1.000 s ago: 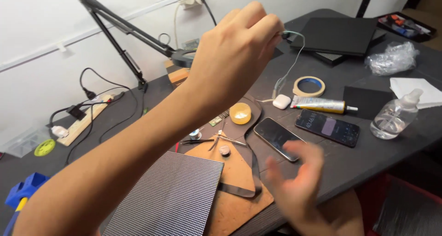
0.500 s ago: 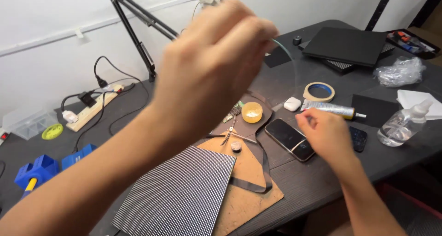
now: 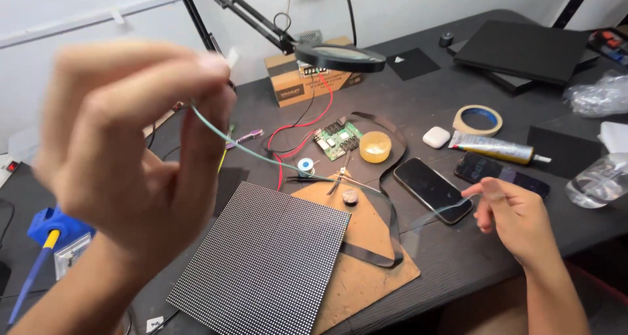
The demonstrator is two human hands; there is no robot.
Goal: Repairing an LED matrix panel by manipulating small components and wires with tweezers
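Wire (image 3: 261,153) now stretched between hands

Even, bright indoor light falls from above, leaving only soft shadows on the dark table (image 3: 458,243). The left hand (image 3: 131,158), close to the lens, is large and blurred; the right hand (image 3: 517,214) shows slight motion blur. The phone (image 3: 432,189) reflects faint glare.

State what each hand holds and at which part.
The left hand pinches one end of a thin greenish wire between its fingers; the right hand pinches the other, blurred end.
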